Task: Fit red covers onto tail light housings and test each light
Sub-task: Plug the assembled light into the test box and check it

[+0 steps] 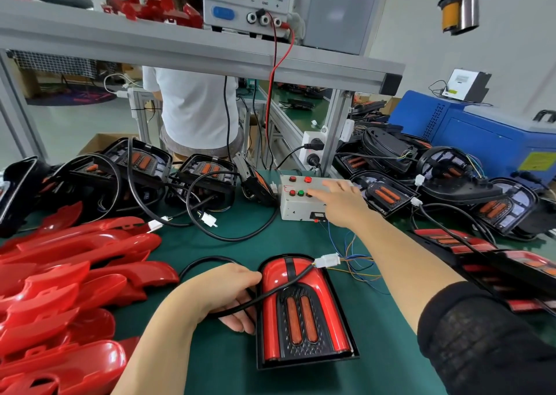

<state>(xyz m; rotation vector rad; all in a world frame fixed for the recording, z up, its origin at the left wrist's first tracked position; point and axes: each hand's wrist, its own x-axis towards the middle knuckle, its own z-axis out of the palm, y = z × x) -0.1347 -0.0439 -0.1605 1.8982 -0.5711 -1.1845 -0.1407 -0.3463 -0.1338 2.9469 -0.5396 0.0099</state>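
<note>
Fingers of left hand grip tail light left edge.

We see one tail light, red cover fitted, lying flat before the switch box; loose red covers heap to its front left, and bare housings flank it.

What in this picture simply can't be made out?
Head view:
- Button under the right hand on the switch box: fingers cover it.
- Power supply labels: blurred, top cropped.
- Red covers: pile runs past the left edge.
- Fingertips of the left hand: partly behind the tail light.
</note>
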